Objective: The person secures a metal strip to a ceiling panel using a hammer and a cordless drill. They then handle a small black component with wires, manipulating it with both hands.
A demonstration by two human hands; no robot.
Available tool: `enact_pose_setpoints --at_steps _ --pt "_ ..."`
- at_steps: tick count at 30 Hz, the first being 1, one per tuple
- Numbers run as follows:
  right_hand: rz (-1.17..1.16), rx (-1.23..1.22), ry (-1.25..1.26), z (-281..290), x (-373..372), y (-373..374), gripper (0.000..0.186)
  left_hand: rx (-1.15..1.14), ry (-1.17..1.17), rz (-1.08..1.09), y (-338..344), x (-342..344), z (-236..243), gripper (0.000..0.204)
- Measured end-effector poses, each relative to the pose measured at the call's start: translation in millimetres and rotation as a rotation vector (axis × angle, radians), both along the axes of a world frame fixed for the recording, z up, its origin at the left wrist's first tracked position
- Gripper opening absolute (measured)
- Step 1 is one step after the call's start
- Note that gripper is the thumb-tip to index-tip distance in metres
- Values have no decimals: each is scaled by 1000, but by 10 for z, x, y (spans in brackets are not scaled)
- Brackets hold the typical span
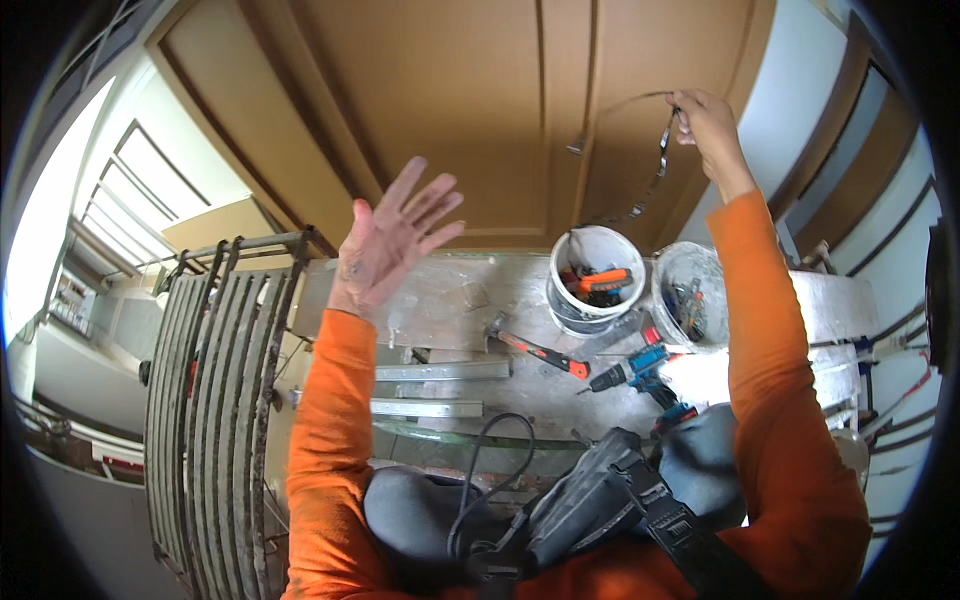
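Note:
My right hand (704, 128) is raised at the upper right, fingers pinched on a thin dark strip (662, 160) with shiny spots. From the fingers the strip hangs in a curve toward the white bucket (552, 290), and another thin end sticks out to the left; its exact kind is unclear. Held up on the left, my left hand (385, 245) has its fingers spread and nothing in it. Orange-handled tools (604, 281) lie inside the bucket. Beside it stands a second bucket (668, 262) containing small metal pieces (692, 306).
A hammer (540, 353) and a blue cordless drill (632, 370) lie on the worn platform before me. Two metal profiles (440, 371) rest nearer my left arm. A brown panelled door (450, 120) rises ahead; a slatted metal rack (215, 370) stands at left.

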State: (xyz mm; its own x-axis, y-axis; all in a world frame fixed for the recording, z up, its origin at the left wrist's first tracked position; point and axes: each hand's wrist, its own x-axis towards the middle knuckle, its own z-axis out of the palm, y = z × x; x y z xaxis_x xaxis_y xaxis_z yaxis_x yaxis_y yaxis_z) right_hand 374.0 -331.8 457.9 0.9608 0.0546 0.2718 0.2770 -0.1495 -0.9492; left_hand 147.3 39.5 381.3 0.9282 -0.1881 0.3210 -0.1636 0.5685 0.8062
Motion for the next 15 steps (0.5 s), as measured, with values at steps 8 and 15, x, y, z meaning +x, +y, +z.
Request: enact_pose_setpoints --at_steps 8,15 --pt "153 -47 -193 -77 -174 370 21 -444 -9 -480 -130 -88 245 130" --pt "295 -5 -227 84 -561 679 21 -342 -84 -586 -126 -134 296 130"
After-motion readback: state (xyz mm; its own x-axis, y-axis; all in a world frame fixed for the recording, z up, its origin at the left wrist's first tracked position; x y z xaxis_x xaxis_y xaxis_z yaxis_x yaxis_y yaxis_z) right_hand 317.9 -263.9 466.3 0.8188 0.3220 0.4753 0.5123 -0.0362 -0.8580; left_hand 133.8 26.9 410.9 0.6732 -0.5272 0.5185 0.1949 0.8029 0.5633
